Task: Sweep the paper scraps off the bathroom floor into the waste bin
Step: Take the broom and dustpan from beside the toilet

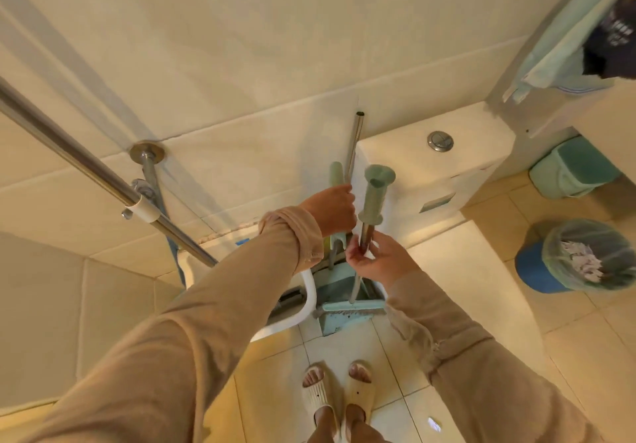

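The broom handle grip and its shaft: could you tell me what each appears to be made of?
Broom grip: likely matte plastic or rubber, judging by its even pale-green, moulded flared shape. Shaft: apparently polished metal, silvery with reflections, pinched by the right hand.

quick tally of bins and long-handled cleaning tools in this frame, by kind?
Bins: 2, the blue waste bin with a green liner and paper scraps, and a teal bin by the toilet
Green tool handles: 2, one in the left hand, one whose metal shaft the right hand holds
Dustpans: 1
Total: 5
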Available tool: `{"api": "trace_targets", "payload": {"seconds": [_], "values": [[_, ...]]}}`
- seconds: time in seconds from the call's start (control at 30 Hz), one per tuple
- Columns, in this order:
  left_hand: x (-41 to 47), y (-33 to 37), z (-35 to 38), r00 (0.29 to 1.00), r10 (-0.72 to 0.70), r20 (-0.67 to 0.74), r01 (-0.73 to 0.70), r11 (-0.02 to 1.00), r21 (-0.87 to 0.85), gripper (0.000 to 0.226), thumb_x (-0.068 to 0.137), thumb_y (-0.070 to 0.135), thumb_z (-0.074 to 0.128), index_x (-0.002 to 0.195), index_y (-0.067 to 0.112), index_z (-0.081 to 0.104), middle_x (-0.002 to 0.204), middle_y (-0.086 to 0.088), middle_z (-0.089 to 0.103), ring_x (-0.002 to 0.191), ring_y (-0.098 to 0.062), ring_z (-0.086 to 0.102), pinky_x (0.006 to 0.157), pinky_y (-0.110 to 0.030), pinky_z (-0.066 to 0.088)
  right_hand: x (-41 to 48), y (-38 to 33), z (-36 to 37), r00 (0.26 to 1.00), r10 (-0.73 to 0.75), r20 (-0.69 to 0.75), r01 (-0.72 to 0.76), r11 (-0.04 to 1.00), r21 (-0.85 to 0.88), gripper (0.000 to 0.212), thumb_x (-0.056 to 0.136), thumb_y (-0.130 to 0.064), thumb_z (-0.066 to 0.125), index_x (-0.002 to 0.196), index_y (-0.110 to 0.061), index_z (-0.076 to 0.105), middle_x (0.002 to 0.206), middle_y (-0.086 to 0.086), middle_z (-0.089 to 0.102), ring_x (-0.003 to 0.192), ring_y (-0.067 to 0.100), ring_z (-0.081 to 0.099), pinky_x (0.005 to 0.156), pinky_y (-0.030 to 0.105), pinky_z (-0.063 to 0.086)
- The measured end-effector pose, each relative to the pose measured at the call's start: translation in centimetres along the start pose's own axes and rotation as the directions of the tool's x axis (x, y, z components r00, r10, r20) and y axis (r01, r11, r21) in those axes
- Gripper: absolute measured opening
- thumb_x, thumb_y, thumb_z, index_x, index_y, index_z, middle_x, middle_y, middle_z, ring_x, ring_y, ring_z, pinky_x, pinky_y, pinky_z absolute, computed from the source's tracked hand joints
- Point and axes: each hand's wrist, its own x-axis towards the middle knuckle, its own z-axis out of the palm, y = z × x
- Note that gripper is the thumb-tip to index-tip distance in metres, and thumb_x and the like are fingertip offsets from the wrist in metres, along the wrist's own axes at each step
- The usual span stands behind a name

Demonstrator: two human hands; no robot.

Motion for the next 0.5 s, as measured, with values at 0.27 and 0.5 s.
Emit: {"api": "trace_targets", "payload": {"seconds": [0.27, 0.5], "values": [[-0.6, 6.9, -3.2, 0.994, 0.098, 0.041, -0.1, 0.995, 0.029, 0.016, 0.09, 0.003, 0.057, 0.091, 0.014, 0.068, 0.1, 0.0, 0.072, 0.094, -0.018, 0.066, 0.096, -0.029, 0.04, -2.7, 3.5, -7.3, 0.995, 0.007, -0.102, 0.012, 0.982, 0.186, 0.038, 0.094, -0.015, 0.034, 0.058, -0.007, 0.038, 0.034, 0.009, 0.044, 0.046, 0.013, 0.038, 0.027, 0.006, 0.033], [-0.8, 10.4, -5.6, 0.954, 0.294, -0.06, -0.296, 0.955, -0.025, 0.017, 0.095, 0.01, 0.053, 0.099, 0.006, 0.069, 0.104, -0.004, 0.072, 0.096, -0.021, 0.067, 0.086, -0.028, 0.049, -3.5, 6.7, -9.7, 0.99, -0.046, -0.136, 0.073, 0.977, 0.201, 0.036, 0.096, -0.015, 0.039, 0.062, -0.007, 0.043, 0.024, 0.011, 0.044, 0.022, 0.019, 0.043, 0.027, 0.007, 0.034]]}}
